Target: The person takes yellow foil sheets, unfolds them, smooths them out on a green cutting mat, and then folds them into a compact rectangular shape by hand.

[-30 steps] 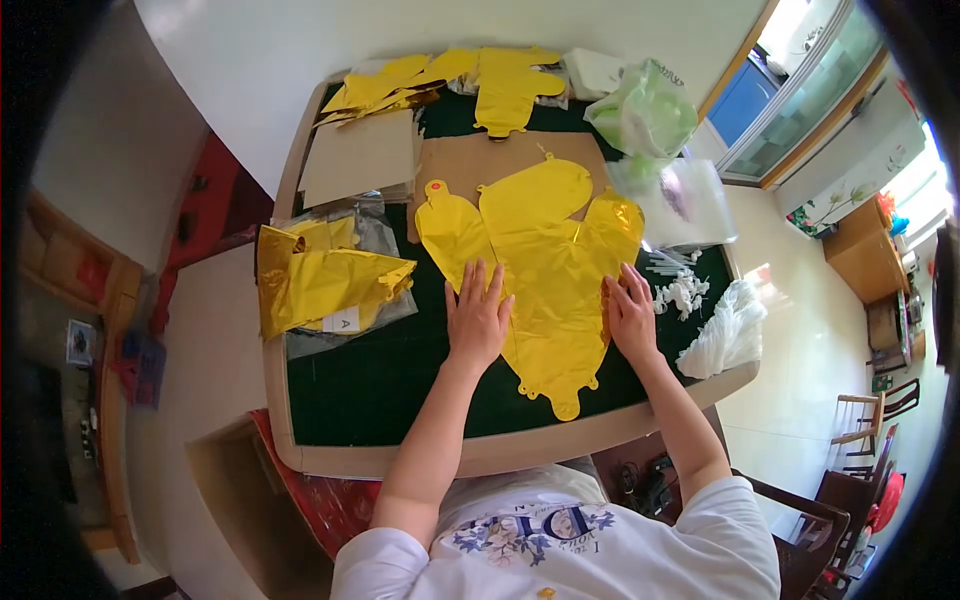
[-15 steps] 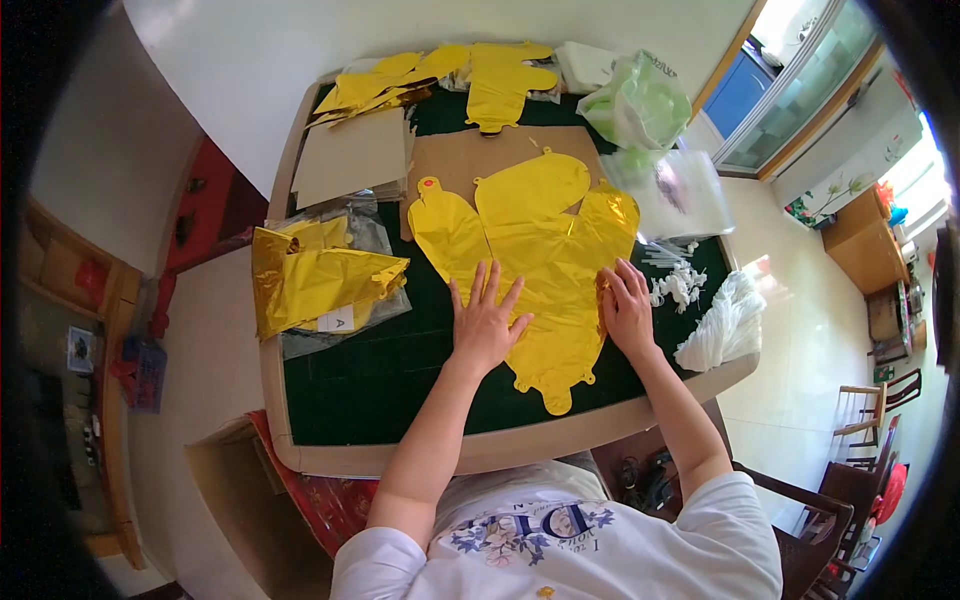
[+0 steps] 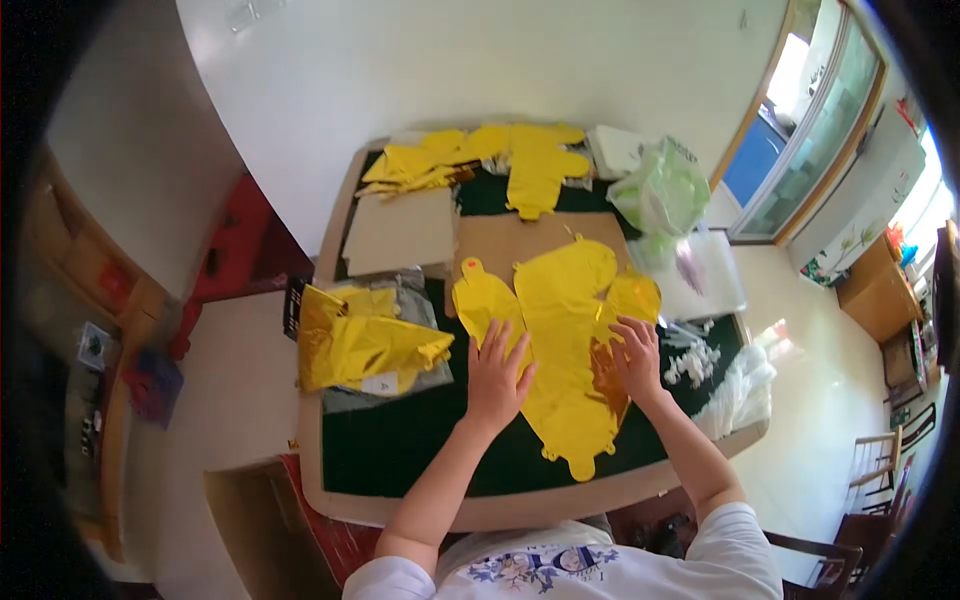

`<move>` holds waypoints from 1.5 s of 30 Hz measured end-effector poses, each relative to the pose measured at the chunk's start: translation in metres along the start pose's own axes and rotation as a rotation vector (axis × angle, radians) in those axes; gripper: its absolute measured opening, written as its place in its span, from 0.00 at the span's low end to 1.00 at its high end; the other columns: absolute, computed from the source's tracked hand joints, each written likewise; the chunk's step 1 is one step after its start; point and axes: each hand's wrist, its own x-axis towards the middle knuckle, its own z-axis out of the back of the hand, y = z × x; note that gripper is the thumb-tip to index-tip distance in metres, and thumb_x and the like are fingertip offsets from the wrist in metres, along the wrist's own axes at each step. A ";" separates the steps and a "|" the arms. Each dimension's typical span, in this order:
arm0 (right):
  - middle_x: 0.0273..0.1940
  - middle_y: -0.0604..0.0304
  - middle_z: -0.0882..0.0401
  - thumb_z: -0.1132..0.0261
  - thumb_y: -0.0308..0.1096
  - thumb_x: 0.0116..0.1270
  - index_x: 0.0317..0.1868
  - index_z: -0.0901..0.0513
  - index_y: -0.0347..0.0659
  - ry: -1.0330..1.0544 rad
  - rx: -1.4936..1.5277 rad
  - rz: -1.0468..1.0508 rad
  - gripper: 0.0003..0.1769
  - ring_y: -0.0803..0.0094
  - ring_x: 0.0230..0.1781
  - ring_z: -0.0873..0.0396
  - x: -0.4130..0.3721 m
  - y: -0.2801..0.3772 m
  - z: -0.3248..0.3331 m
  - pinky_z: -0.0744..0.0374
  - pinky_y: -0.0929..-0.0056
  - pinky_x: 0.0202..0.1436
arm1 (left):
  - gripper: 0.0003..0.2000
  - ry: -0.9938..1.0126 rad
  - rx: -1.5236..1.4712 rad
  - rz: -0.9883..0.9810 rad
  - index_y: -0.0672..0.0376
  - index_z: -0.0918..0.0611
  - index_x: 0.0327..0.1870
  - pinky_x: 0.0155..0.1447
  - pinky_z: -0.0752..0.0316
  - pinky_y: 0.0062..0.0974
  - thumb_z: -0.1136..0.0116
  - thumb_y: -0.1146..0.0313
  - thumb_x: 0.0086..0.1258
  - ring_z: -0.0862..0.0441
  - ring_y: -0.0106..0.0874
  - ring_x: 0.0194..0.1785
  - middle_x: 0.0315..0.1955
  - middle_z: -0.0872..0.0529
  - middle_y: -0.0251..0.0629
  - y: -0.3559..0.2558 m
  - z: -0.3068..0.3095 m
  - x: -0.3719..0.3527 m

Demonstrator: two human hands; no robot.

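Observation:
A large flat gold foil balloon (image 3: 560, 330) lies spread on the dark green table (image 3: 400, 450), its tail pointing toward me. My left hand (image 3: 495, 375) rests flat on the balloon's left part with fingers spread. My right hand (image 3: 638, 358) presses on its right side, beside a fold where the foil looks darker. Neither hand grips anything.
A crumpled gold foil bundle on clear bags (image 3: 365, 345) lies left of my hands. Cardboard sheets (image 3: 402, 230) and more gold balloons (image 3: 480, 155) sit at the far edge. A green plastic bag (image 3: 662, 190), clear bags (image 3: 705, 280), small white pieces (image 3: 692, 360) and a white bag (image 3: 742, 390) crowd the right.
The camera view has shifted, so the table sits lower and more to the right in the frame. Both hands stay pressed on the gold balloon; the right hand has slid slightly inward.

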 end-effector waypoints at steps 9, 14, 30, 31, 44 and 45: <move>0.43 0.58 0.20 0.37 0.31 0.62 0.42 0.18 0.43 0.021 0.131 0.315 0.08 0.57 0.49 0.24 0.216 0.075 -0.110 0.28 0.58 0.54 | 0.12 -0.183 -0.220 -0.037 0.58 0.20 0.52 0.63 0.31 0.47 0.44 0.70 0.69 0.28 0.47 0.63 0.55 0.23 0.44 0.023 -0.012 -0.010; 0.46 0.55 0.19 0.40 0.30 0.65 0.45 0.18 0.41 0.087 0.134 0.410 0.10 0.55 0.51 0.23 0.315 0.102 -0.212 0.27 0.56 0.56 | 0.14 -0.180 -0.310 -0.006 0.58 0.21 0.52 0.63 0.31 0.42 0.42 0.73 0.65 0.26 0.46 0.60 0.54 0.22 0.45 0.019 -0.018 -0.012; 0.38 0.50 0.15 0.38 0.39 0.62 0.40 0.15 0.42 0.387 0.198 0.023 0.12 0.54 0.42 0.18 0.396 0.129 -0.310 0.21 0.58 0.47 | 0.15 -0.208 -0.414 0.047 0.58 0.22 0.53 0.62 0.31 0.44 0.42 0.73 0.64 0.28 0.47 0.59 0.53 0.24 0.46 0.012 -0.019 -0.020; 0.37 0.51 0.15 0.38 0.40 0.62 0.38 0.14 0.43 0.358 0.329 0.028 0.11 0.54 0.42 0.17 0.395 0.131 -0.303 0.21 0.57 0.46 | 0.15 -0.205 -0.413 0.052 0.58 0.22 0.53 0.62 0.31 0.44 0.41 0.73 0.64 0.28 0.47 0.59 0.53 0.24 0.46 0.012 -0.021 -0.022; 0.32 0.49 0.19 0.43 0.35 0.70 0.42 0.24 0.41 -0.116 0.361 -0.023 0.07 0.50 0.34 0.21 0.444 0.129 -0.244 0.24 0.56 0.38 | 0.15 -0.141 -0.414 0.058 0.57 0.22 0.52 0.62 0.30 0.41 0.40 0.72 0.64 0.27 0.44 0.59 0.54 0.23 0.43 0.013 -0.027 -0.025; 0.31 0.50 0.19 0.43 0.34 0.70 0.42 0.23 0.40 -0.143 0.412 0.018 0.07 0.55 0.32 0.21 0.449 0.124 -0.239 0.24 0.59 0.37 | 0.15 -0.124 -0.435 0.059 0.58 0.22 0.52 0.61 0.29 0.39 0.39 0.73 0.63 0.26 0.43 0.59 0.53 0.23 0.43 0.013 -0.020 -0.021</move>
